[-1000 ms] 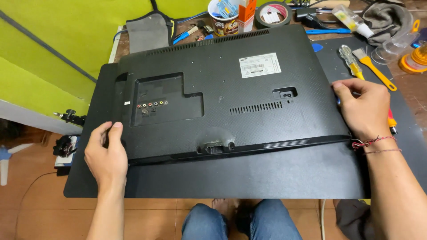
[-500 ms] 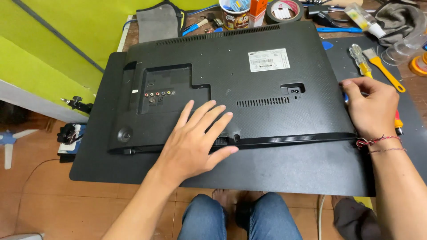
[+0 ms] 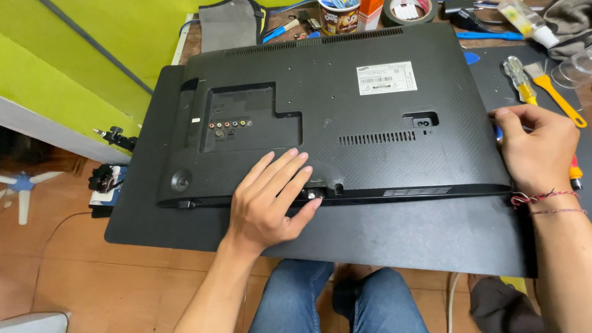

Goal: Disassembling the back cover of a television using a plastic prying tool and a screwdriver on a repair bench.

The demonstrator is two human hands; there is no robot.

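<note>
We count one black monitor (image 3: pixel 345 117) lying face down, one dark mat (image 3: pixel 401 234) beneath it, two hands, one tape roll (image 3: pixel 412 9), one printed cup (image 3: pixel 339 17), one yellow-handled screwdriver (image 3: pixel 520 79) and one yellow brush (image 3: pixel 555 92).

Monitor back cover (image 3: pixel 370 123): black, fine stippled texture, with one white rectangular label (image 3: pixel 386 78) printed in dark text. Connector row (image 3: pixel 229 124) on it shows red, white, yellow and green rings. Mat (image 3: pixel 401 234) under the monitor: plain matte black. Wall (image 3: pixel 92 55) at the far left: bright yellow-green, crossed by a grey diagonal strip. Floor (image 3: pixel 123 277): orange-brown tiles. Trousers (image 3: pixel 339 302): blue denim. Right hand (image 3: pixel 536 151) wears a thin red-and-white cord at the wrist. Screwdriver (image 3: pixel 520 80): yellow handle with clear top. Brush (image 3: pixel 555 92): orange-yellow handle. Tape roll (image 3: pixel 410 9): dark grey. Cup (image 3: pixel 338 17): brown, cartoon-printed.
</note>
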